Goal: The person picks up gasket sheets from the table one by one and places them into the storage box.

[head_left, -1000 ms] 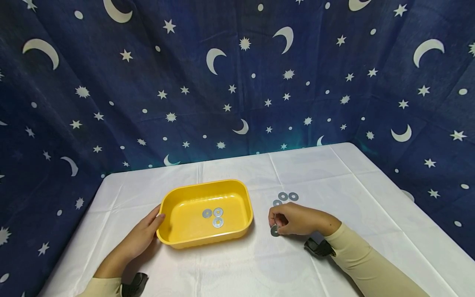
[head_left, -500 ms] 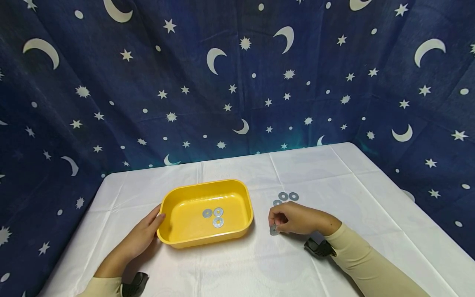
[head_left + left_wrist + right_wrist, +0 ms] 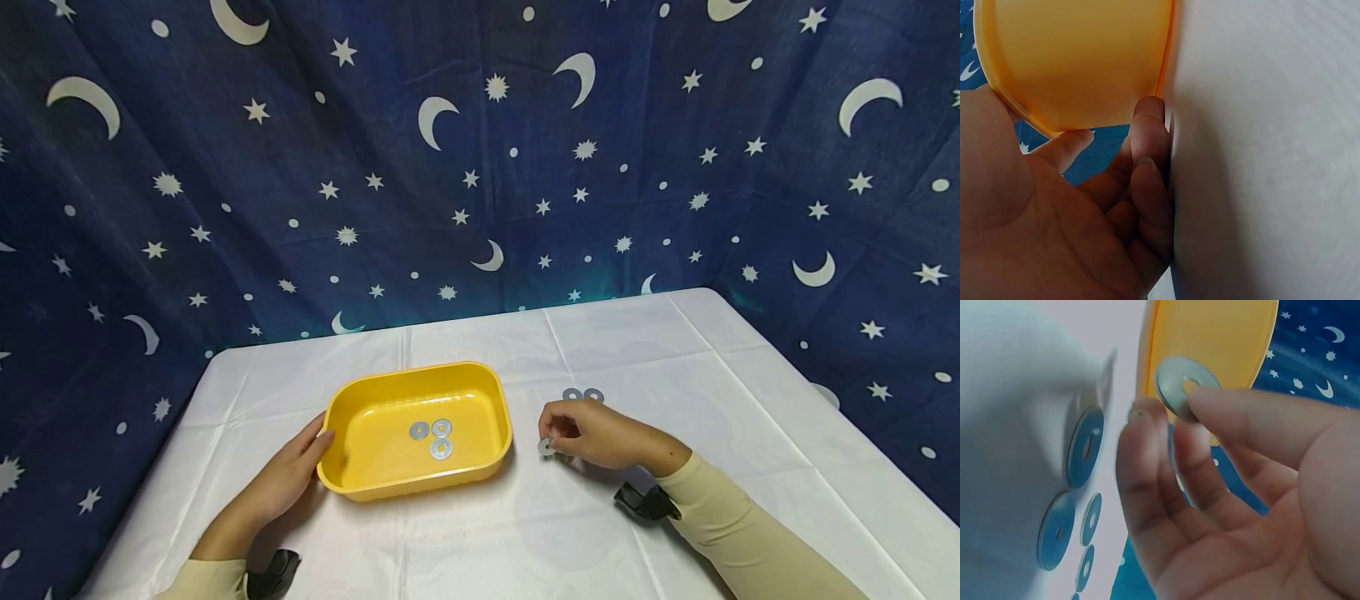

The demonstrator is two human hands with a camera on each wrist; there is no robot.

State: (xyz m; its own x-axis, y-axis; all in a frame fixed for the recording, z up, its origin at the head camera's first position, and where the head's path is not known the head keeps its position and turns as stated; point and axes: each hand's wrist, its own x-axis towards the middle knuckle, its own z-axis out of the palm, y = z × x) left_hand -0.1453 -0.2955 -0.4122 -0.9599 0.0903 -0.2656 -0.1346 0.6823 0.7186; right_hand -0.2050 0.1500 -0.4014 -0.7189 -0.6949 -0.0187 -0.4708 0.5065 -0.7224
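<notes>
At the near-left end of a yellow tray, my left hand grips the wall, thumb over the rim. Its other fingers lie outside, low against the tray in the left wrist view. Inside the tray lie 3 flat metal washers. To the right of the tray, my right hand pinches one washer between thumb and fingertips. That washer is tilted and off the cloth in the right wrist view. Several other washers lie below the hand, partly hidden from the head view.
A white cloth covers the table, with creases running across it. Behind and at the sides hangs a dark blue curtain with moons and stars. Two loose washers show just beyond the right hand.
My right hand has risen slightly and moved a little left, lifting the pinched washer off the cloth. The left hand and the tray have stayed in place.
</notes>
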